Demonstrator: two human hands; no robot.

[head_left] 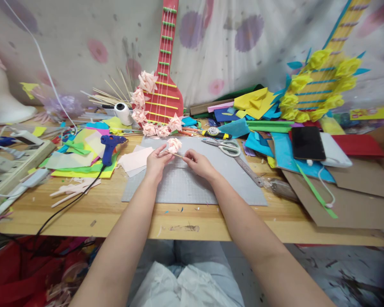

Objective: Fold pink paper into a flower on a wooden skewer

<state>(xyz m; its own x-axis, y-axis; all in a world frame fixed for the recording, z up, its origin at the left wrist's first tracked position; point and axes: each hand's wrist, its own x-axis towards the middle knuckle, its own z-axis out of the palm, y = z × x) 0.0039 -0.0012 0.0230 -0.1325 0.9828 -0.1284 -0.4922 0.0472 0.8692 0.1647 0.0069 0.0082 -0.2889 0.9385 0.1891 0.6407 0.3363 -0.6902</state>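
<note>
Squeezing too hard is the likeliest fault from here: the pale pink, ruffled paper flower point(174, 145) looks soft, and pressure from the left hand point(156, 164) could crease its petals. That hand's thumb and fingertips are pinched together at the flower's base, while the right hand point(200, 164) has its thumb and fingers closed on the far end of a thin, tan, straight stick point(176, 154). If the two hands twist or pull unevenly, the stick could bend or work loose from the flower (how firmly they are joined, I cannot tell). Another hazard, I judge, is the black, thin cable of the blue plastic glue gun point(109, 149): it crosses the light wooden table point(99, 221) on the left, where a stray forearm could catch it and tip the gun over.

The flower is held above the grey, gridded cutting mat point(179, 187), toward its far edge, in front of the red, guitar-shaped craft piece point(163, 96). The stick's long axis runs mostly left to right, sloping slightly downward toward the right hand. The flower end points left, its ruffled petals rising above the stick, and the bare end points right.
</note>
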